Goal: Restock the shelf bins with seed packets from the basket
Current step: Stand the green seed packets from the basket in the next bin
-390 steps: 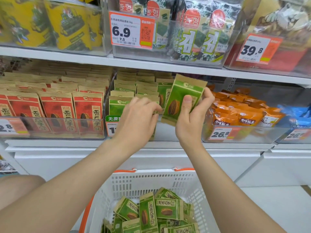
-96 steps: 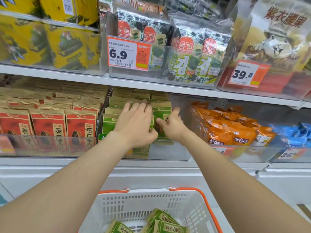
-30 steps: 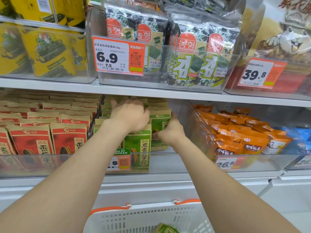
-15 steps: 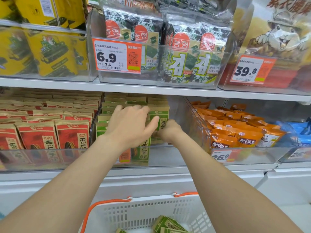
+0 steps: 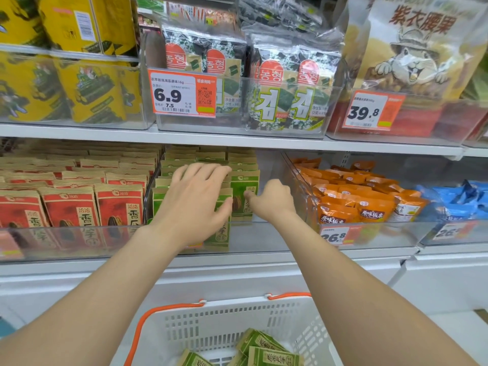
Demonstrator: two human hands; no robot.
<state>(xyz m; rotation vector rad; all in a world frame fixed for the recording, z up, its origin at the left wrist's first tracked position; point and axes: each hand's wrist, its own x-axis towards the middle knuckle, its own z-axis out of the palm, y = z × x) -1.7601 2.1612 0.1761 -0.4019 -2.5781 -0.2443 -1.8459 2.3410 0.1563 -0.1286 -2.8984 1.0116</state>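
Green seed packets [image 5: 243, 192] stand in rows in the clear middle bin [image 5: 261, 237] on the lower shelf. My left hand [image 5: 195, 200] lies over the front packets of the left rows, its fingers straight and spread. My right hand [image 5: 273, 199] is curled beside the front packet of the right row. Its thumb lies on that packet's front; its fingers are hidden behind. Below, the white basket [image 5: 224, 320] with orange handles holds more green packets [image 5: 266, 353].
Red seed packets [image 5: 71, 210] fill the bin to the left. Orange packets [image 5: 356, 204] and blue ones [image 5: 462, 199] fill the bins to the right. The upper shelf [image 5: 237, 141] overhangs the bins and carries seaweed packs [image 5: 285, 96].
My left hand has gone from curled over the packet tops to flat and spread, drawn slightly back. My right hand has stayed at the right row. The view has tilted down a little.
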